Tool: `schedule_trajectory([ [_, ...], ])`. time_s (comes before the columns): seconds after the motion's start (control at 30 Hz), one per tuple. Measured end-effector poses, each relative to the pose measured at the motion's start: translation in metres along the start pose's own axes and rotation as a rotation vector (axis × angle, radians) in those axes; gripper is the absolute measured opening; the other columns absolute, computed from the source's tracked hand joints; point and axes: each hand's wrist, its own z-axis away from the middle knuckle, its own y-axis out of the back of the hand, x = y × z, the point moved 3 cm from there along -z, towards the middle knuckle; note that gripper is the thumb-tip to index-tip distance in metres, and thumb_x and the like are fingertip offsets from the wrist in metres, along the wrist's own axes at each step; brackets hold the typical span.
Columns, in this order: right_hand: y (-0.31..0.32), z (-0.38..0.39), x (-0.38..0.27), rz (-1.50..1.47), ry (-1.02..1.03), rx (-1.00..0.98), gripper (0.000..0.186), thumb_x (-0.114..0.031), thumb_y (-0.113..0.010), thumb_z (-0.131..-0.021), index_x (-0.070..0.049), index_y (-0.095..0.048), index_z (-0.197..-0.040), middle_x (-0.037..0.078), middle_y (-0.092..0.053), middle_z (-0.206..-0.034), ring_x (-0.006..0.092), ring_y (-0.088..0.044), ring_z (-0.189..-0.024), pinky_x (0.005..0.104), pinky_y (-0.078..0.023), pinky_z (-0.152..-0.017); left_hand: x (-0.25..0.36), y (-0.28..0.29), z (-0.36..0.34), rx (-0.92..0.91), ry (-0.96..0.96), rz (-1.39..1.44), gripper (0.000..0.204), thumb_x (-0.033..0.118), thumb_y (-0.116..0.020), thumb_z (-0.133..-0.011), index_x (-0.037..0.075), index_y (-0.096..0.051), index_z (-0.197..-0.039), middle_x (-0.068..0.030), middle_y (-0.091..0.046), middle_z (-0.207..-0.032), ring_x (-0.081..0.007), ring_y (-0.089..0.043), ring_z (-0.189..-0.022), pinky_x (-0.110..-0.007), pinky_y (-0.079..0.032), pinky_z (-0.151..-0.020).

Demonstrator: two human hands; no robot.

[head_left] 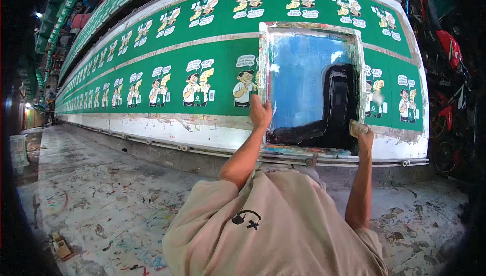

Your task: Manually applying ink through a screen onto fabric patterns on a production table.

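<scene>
A silk-screen printing frame [262, 63] with paint-smeared white rails lies over a long printed green sheet [223, 53]. Its mesh [298, 73] is blue, with wet black ink [338, 101] down the right side and along the near edge. My left hand [260, 113] is closed on the left rail, near the frame's lower left corner. At the lower right corner, my right hand [365, 137] grips a pale tan block-like piece [357, 127]. Whether that piece touches the frame I cannot tell.
The long white-edged table [202, 130] stretches far to the left, with a rail [223, 152] along its near side. A second green-covered table [109, 10] runs behind. Red motorcycles [448, 48] stand at the right. A tan block [62, 248] lies on the paint-stained floor [126, 200].
</scene>
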Motion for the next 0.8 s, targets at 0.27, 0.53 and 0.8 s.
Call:
schedule_trajectory([
  [0.27,0.01,0.002,0.028,0.193,0.095,0.025,0.053,-0.004,-0.056,-0.085,0.007,-0.054,-0.137,0.014,-0.068,-0.112,0.0189,-0.067,-0.096,0.0306,-0.055,-0.081,0.006,-0.017,0.002,0.055,-0.171,-0.263,0.042,0.021,-0.077,-0.079,0.001,-0.049,-0.104,-0.0263,-0.055,-0.102,-0.0462,-0.056,-0.096,-0.056,-0.046,-0.081],
  [0.53,-0.072,0.014,-0.06,1.091,0.45,-0.239,0.025,-0.014,-0.071,-0.08,-0.018,-0.077,-0.104,0.006,-0.072,-0.115,0.0303,-0.059,-0.123,0.0774,-0.022,-0.11,-0.004,-0.009,0.006,0.048,-0.112,-0.184,0.041,0.023,-0.074,-0.085,-0.001,-0.051,-0.11,-0.0234,-0.053,-0.105,-0.0443,-0.055,-0.101,-0.054,-0.045,-0.086],
  [0.8,-0.091,-0.09,-0.073,0.993,0.732,-0.03,0.016,-0.014,-0.066,-0.088,-0.016,-0.076,-0.1,0.008,-0.07,-0.097,0.0288,-0.064,-0.098,0.0562,-0.041,-0.104,0.009,-0.016,0.003,-0.032,-0.106,-0.195,0.043,0.021,-0.072,-0.087,-0.003,-0.048,-0.113,-0.0242,-0.051,-0.108,-0.0442,-0.053,-0.106,-0.053,-0.044,-0.088],
])
